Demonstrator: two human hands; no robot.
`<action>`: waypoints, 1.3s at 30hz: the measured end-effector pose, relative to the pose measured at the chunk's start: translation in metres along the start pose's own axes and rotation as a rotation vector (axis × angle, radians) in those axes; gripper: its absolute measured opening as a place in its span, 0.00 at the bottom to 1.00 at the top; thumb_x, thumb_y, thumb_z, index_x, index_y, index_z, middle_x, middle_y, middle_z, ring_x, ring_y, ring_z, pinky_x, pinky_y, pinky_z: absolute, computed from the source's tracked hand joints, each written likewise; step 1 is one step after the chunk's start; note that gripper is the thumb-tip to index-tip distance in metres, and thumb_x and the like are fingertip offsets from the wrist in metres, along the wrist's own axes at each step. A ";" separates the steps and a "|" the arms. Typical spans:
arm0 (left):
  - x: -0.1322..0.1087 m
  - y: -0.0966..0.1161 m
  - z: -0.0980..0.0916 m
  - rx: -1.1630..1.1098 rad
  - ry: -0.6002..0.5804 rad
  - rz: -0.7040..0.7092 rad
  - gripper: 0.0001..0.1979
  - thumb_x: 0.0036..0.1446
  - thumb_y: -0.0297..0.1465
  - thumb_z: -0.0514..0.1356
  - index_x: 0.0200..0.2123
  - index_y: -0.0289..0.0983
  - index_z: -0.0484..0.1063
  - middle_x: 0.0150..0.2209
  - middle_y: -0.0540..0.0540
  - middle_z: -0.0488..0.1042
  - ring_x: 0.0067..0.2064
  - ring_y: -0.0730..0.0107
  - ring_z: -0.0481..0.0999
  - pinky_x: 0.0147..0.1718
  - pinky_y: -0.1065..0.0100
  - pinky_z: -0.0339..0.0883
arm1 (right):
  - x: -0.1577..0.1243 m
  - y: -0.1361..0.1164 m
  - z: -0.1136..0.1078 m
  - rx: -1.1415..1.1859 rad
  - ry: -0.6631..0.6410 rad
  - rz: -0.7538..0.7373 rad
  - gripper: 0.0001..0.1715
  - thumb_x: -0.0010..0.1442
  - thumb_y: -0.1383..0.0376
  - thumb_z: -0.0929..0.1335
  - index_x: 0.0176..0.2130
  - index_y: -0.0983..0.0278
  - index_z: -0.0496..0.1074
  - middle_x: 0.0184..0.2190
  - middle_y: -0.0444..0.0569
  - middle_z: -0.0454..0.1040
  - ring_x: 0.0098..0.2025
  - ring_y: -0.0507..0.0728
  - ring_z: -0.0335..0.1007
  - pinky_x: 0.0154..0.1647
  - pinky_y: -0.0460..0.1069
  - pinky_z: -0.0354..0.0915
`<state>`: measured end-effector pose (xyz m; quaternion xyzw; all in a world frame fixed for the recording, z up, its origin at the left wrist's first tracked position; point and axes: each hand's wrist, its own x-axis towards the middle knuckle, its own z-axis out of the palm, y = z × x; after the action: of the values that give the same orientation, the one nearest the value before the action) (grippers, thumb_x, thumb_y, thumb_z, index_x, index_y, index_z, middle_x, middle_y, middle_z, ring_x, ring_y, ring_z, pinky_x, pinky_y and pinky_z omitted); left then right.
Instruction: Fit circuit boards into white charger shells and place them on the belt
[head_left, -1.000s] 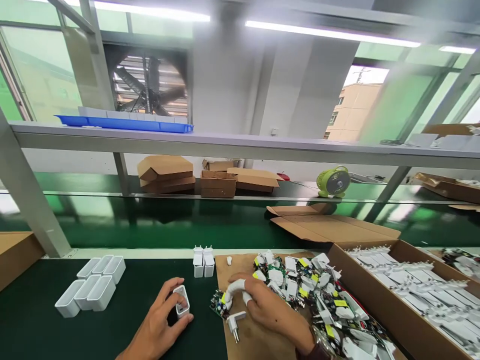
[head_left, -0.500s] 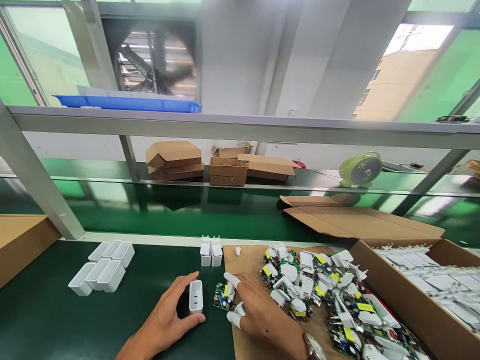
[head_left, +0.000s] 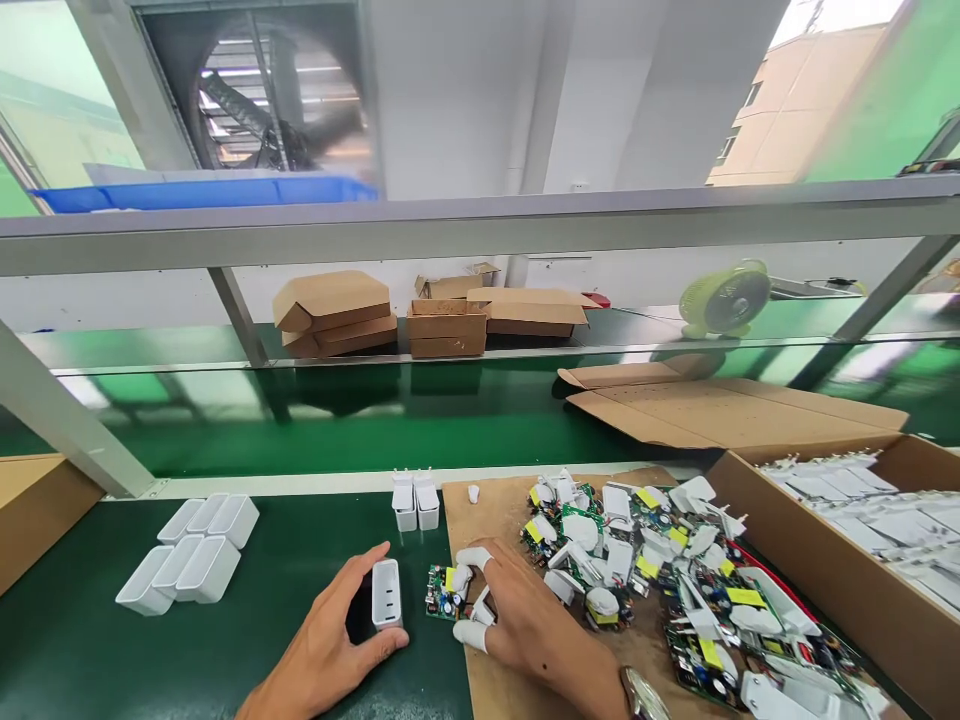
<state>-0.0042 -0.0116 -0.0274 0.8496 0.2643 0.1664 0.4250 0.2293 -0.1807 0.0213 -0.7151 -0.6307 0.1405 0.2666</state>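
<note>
My left hand (head_left: 330, 645) rests on the green mat, thumb and fingers closed around a white charger shell (head_left: 386, 593) that stands upright with its slotted face toward me. My right hand (head_left: 517, 625), with white finger cots on the fingertips, pinches a small green circuit board (head_left: 442, 592) at the left edge of a brown cardboard sheet (head_left: 499, 510). A white plug part lies under its fingers, partly hidden. To the right on the cardboard lies a heap of circuit boards and white plug parts (head_left: 645, 560).
Several empty white shells (head_left: 187, 555) lie in rows at left. Two assembled white chargers (head_left: 416, 502) stand behind my hands. A cardboard box of white parts (head_left: 862, 500) sits at right, another box (head_left: 30, 510) at far left. Flat cartons and a green fan (head_left: 724, 298) are beyond the belt.
The shell in my left hand was turned upright, slotted face toward me. My right hand drew back slightly onto the circuit board. The camera tilted and drifted a little.
</note>
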 end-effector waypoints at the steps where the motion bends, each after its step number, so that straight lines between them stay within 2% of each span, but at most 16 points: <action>1: 0.000 -0.001 0.000 0.007 0.007 0.011 0.37 0.60 0.40 0.67 0.70 0.48 0.61 0.68 0.42 0.70 0.67 0.50 0.72 0.68 0.46 0.66 | 0.000 0.000 0.000 0.023 0.013 -0.002 0.21 0.55 0.74 0.76 0.46 0.65 0.71 0.43 0.52 0.72 0.43 0.62 0.68 0.49 0.58 0.66; 4: -0.001 -0.005 0.002 0.049 0.039 0.081 0.36 0.61 0.39 0.68 0.70 0.48 0.61 0.67 0.41 0.71 0.66 0.50 0.73 0.67 0.46 0.68 | 0.000 0.001 0.005 0.121 0.070 0.003 0.14 0.59 0.71 0.75 0.44 0.65 0.71 0.42 0.51 0.72 0.42 0.61 0.68 0.47 0.56 0.64; 8: -0.003 -0.009 0.005 0.166 0.153 0.281 0.35 0.64 0.38 0.68 0.70 0.49 0.60 0.67 0.40 0.69 0.67 0.51 0.72 0.65 0.49 0.72 | 0.002 0.002 0.016 0.217 0.113 0.063 0.08 0.60 0.71 0.70 0.40 0.63 0.70 0.39 0.49 0.72 0.39 0.59 0.70 0.43 0.54 0.64; 11: -0.003 -0.007 0.007 0.296 0.256 0.455 0.34 0.66 0.39 0.67 0.71 0.47 0.59 0.66 0.37 0.69 0.67 0.50 0.71 0.64 0.49 0.73 | 0.007 0.008 0.023 0.286 0.138 0.114 0.07 0.60 0.71 0.67 0.41 0.63 0.69 0.37 0.48 0.74 0.38 0.58 0.73 0.41 0.52 0.67; 14: -0.005 -0.002 0.009 0.404 0.290 0.556 0.33 0.66 0.40 0.67 0.70 0.43 0.61 0.66 0.35 0.69 0.67 0.47 0.69 0.63 0.48 0.73 | 0.011 0.017 0.028 0.354 0.154 0.166 0.11 0.63 0.69 0.64 0.46 0.65 0.69 0.38 0.52 0.77 0.38 0.58 0.76 0.41 0.52 0.71; 17: -0.007 0.005 0.013 0.474 0.282 0.611 0.30 0.69 0.38 0.65 0.69 0.40 0.63 0.66 0.34 0.68 0.69 0.46 0.65 0.62 0.48 0.70 | 0.013 0.021 0.028 0.380 0.139 0.163 0.13 0.65 0.65 0.63 0.47 0.66 0.72 0.39 0.54 0.78 0.38 0.59 0.76 0.42 0.53 0.72; 19: -0.007 0.012 0.017 0.529 0.297 0.675 0.26 0.70 0.34 0.63 0.68 0.40 0.65 0.66 0.36 0.70 0.70 0.46 0.63 0.62 0.48 0.67 | 0.013 0.019 0.025 0.366 0.113 0.132 0.13 0.63 0.63 0.66 0.46 0.65 0.74 0.40 0.53 0.77 0.39 0.60 0.75 0.43 0.54 0.70; 22: -0.005 0.022 0.027 0.619 0.340 0.769 0.20 0.70 0.31 0.61 0.63 0.41 0.71 0.64 0.43 0.75 0.69 0.47 0.64 0.62 0.48 0.60 | 0.010 0.014 0.021 0.333 0.088 0.089 0.10 0.57 0.66 0.69 0.41 0.63 0.76 0.40 0.51 0.75 0.39 0.60 0.73 0.43 0.53 0.68; 24: -0.003 0.027 0.035 0.671 0.351 0.797 0.17 0.71 0.33 0.60 0.61 0.41 0.73 0.60 0.48 0.78 0.69 0.46 0.63 0.65 0.47 0.54 | 0.010 0.014 0.021 0.332 0.088 0.088 0.07 0.56 0.67 0.68 0.37 0.63 0.76 0.38 0.50 0.75 0.38 0.59 0.73 0.41 0.53 0.67; 27: -0.002 0.032 0.042 0.713 0.352 0.809 0.16 0.71 0.36 0.59 0.59 0.41 0.75 0.56 0.50 0.81 0.69 0.45 0.63 0.67 0.46 0.48 | 0.012 0.022 0.024 0.384 0.098 0.134 0.06 0.60 0.63 0.68 0.38 0.62 0.73 0.35 0.49 0.77 0.37 0.59 0.75 0.39 0.52 0.69; 29: -0.002 0.034 0.043 0.704 0.368 0.806 0.16 0.71 0.39 0.61 0.58 0.42 0.76 0.54 0.50 0.82 0.68 0.47 0.65 0.67 0.48 0.49 | 0.015 0.030 0.025 0.435 0.112 0.172 0.11 0.65 0.58 0.65 0.42 0.62 0.71 0.34 0.50 0.78 0.36 0.59 0.78 0.39 0.52 0.72; 32: -0.003 0.037 0.042 0.656 0.412 0.806 0.17 0.68 0.42 0.65 0.56 0.43 0.76 0.53 0.52 0.83 0.65 0.49 0.69 0.65 0.51 0.53 | 0.022 0.043 0.018 0.427 0.175 0.214 0.18 0.69 0.56 0.60 0.49 0.63 0.69 0.39 0.54 0.79 0.37 0.60 0.79 0.39 0.53 0.75; 35: -0.004 0.034 0.045 0.647 0.397 0.786 0.16 0.67 0.39 0.65 0.57 0.44 0.76 0.53 0.52 0.83 0.64 0.50 0.71 0.62 0.50 0.57 | 0.030 0.050 -0.001 0.288 0.240 0.215 0.18 0.68 0.61 0.61 0.53 0.64 0.70 0.46 0.57 0.78 0.45 0.61 0.78 0.47 0.55 0.75; 37: -0.003 0.026 0.050 0.671 0.346 0.745 0.17 0.67 0.32 0.63 0.58 0.43 0.74 0.55 0.49 0.83 0.65 0.47 0.70 0.62 0.46 0.59 | 0.038 0.049 -0.014 0.151 0.237 0.194 0.16 0.65 0.68 0.62 0.50 0.64 0.73 0.48 0.56 0.77 0.49 0.61 0.75 0.54 0.56 0.72; 39: 0.001 0.014 0.056 0.692 0.311 0.738 0.20 0.66 0.29 0.60 0.60 0.43 0.73 0.56 0.46 0.82 0.66 0.43 0.70 0.62 0.42 0.62 | 0.049 0.045 -0.022 -0.010 0.204 0.189 0.14 0.63 0.72 0.63 0.46 0.65 0.74 0.47 0.56 0.77 0.50 0.62 0.73 0.57 0.57 0.69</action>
<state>0.0290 -0.0537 -0.0492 0.9421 0.0472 0.3319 -0.0115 0.2862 -0.1402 0.0210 -0.7833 -0.5309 0.0885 0.3111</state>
